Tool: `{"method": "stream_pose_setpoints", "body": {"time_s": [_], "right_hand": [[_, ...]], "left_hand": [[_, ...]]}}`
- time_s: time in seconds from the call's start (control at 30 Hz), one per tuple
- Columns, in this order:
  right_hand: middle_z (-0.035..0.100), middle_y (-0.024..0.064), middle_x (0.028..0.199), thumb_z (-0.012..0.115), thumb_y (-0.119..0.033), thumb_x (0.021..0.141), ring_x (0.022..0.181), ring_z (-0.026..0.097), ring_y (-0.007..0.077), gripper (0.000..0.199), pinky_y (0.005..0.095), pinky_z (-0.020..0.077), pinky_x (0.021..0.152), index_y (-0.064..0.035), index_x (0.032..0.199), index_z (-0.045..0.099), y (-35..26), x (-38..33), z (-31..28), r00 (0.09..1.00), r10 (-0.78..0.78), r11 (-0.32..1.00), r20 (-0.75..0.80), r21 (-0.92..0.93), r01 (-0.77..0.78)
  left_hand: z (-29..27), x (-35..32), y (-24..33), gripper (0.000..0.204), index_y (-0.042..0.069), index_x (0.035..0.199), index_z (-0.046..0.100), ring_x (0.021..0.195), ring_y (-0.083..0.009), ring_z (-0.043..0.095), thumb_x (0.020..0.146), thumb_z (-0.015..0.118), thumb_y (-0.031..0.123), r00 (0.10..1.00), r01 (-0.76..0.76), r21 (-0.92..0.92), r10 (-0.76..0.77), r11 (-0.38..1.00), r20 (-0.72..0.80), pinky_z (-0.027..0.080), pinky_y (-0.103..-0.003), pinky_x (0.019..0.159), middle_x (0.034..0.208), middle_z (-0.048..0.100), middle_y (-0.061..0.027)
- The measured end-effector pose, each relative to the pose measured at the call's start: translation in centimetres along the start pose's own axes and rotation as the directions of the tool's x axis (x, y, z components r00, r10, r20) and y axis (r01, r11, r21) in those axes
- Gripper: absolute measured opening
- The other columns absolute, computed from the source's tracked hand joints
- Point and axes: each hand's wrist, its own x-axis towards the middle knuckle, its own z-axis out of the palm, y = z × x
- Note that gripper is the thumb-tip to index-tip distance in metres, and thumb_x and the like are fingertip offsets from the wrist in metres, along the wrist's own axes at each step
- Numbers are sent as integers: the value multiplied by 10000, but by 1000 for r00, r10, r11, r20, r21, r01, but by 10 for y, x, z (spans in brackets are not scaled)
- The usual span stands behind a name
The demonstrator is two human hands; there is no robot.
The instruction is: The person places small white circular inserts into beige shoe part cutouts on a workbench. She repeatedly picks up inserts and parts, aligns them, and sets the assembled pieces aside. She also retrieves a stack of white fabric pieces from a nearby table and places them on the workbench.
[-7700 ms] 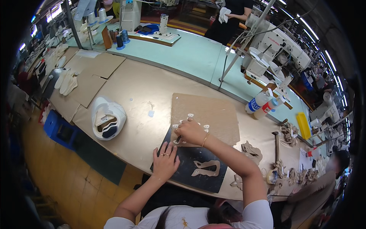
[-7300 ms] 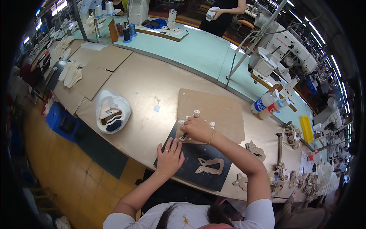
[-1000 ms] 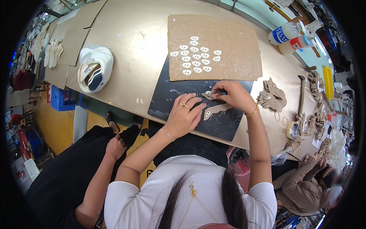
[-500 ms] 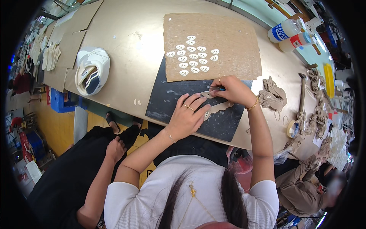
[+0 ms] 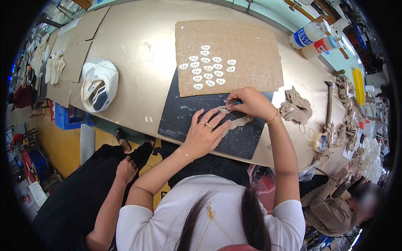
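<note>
Beige strip [image 5: 240, 121]: one, on one black board [image 5: 245, 144], under the grip.
Right hand [image 5: 253, 102]: fingers together around a small dark-blue thing [image 5: 233, 101], at the strip's far end.
Left hand [image 5: 201, 136]: fingers spread over the strip; the near end, visible a moment ago, is mostly covered, so likely steadier.
White pieces [image 5: 218, 73]: eighteen, on one cardboard sheet [image 5: 251, 54] beyond the grip.
Bottles [image 5: 307, 35]: two, far right.

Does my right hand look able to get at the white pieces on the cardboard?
Likely yes: the right hand is at the near edge of the cardboard, with nothing blocking the white pieces, though it's busy at the tan cutout.
</note>
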Motion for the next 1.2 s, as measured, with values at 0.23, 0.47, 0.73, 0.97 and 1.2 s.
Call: {"method": "stream_pose_setpoints", "body": {"time_s": [0.23,0.47,0.73,0.97,1.2], "right_hand": [[731,156,871,779,-168,772,816,709,310,231,372,546,755,-29,956,758,1,0,0,1000,-1,1000,-13,-20,1],[731,154,865,775,-176,775,821,706,313,220,381,543,760,-30,938,753,1,1,0,1000,-1,1000,-7,-8,1],[714,183,932,796,-207,774,891,676,354,303,402,526,795,-10,991,721,-4,-1,-5,1000,0,997,1,-79,0],[708,187,935,784,-180,784,904,669,366,272,408,524,800,3,971,708,-7,-2,-5,1000,3,997,-18,-72,-4],[702,189,940,772,-147,790,896,666,366,250,407,523,794,10,971,699,-5,-3,-3,999,0,999,-39,-41,-1]], "left_hand": [[-1,1,1,490,175,1301,622,1302,-284,466,820,712,155,1000,0,14,0,1000,7,318,-534,1090,1345,555,-67],[-3,8,7,554,184,1345,598,1241,-304,502,808,732,159,1000,-23,101,23,995,4,385,-506,1017,1294,568,-101],[-5,11,6,556,191,1370,579,1214,-313,514,830,708,173,998,-58,134,54,989,31,393,-493,992,1265,577,-113],[-4,7,10,614,195,1374,582,1240,-311,500,785,753,162,999,-23,131,18,991,41,393,-488,1003,1318,557,-103],[-3,7,9,510,153,1300,619,1257,-309,492,804,735,168,999,-19,104,15,994,39,395,-489,1010,1317,566,-112]]}}
